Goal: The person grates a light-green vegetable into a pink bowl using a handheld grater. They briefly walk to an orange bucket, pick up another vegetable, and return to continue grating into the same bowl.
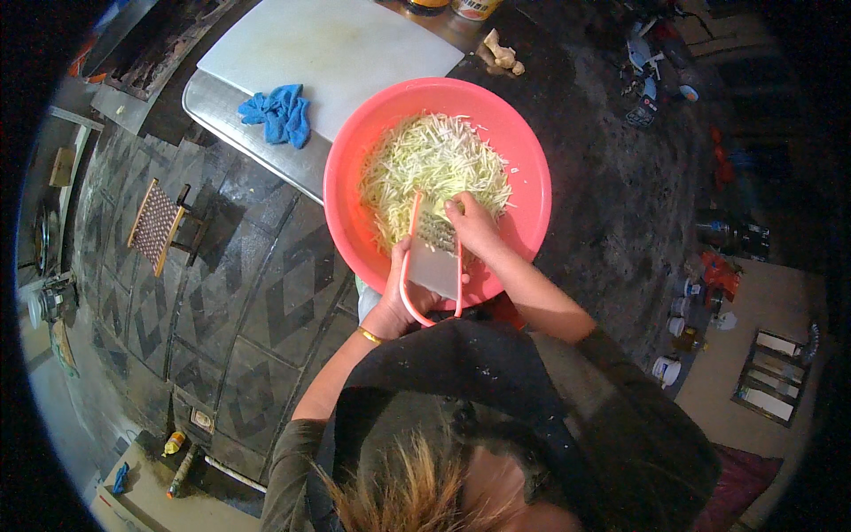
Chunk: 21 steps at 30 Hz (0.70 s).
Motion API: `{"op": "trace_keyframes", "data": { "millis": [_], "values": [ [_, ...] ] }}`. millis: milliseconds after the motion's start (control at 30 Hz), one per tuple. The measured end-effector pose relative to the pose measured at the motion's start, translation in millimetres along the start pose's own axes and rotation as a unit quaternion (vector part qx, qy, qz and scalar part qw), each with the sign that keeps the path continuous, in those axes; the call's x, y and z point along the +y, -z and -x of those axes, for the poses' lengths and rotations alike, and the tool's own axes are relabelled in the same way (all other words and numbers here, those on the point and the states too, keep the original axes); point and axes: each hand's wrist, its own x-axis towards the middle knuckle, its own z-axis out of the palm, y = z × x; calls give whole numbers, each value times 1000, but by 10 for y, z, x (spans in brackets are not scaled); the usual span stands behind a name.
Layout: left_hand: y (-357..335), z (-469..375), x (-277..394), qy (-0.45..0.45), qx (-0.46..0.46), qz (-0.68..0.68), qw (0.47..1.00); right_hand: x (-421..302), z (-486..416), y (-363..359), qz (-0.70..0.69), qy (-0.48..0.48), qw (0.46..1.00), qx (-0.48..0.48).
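A pink plastic basin [528, 133] stands before me with a heap of pale green vegetable shreds [439, 153] inside. Over its near side a metal grater [433, 266] with a pink and white frame slants down into the shreds. My left hand [397, 292] grips the grater by its near end, the fingers passing underneath. With my right hand [473, 223] I hold a pale green vegetable piece [440, 207] against the grater's toothed face. The fingers cover most of that piece, so its exact kind cannot be told.
Beyond the basin lies a white cutting board [332, 53] on a metal-edged table [252, 153], with a crumpled blue cloth [279, 114] at its edge. Ginger root [503, 53] sits right of the board, near a jar [476, 8]. A woven-seat stool [156, 226] stands on the tiled floor at left.
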Motion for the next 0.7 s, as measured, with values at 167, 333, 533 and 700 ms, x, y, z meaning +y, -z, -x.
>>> {"op": "trace_keyframes", "data": {
  "millis": [167, 333, 533, 700],
  "values": [
    [-8, -24, -19, -2, 9, -2, 1000, -60, 65, 8, 55, 28, 996, 58],
    [-17, 32, -4, 3, -3, -34, 999, -143, 403, 303, 5, 76, 996, -41],
    [-97, 58, -13, 19, 33, -69, 997, -142, 185, -11, 79, 125, 988, 42],
    [-157, 15, -37, 3, 75, -48, 996, 246, -94, 71, 43, 159, 986, 38]
  ]
}}
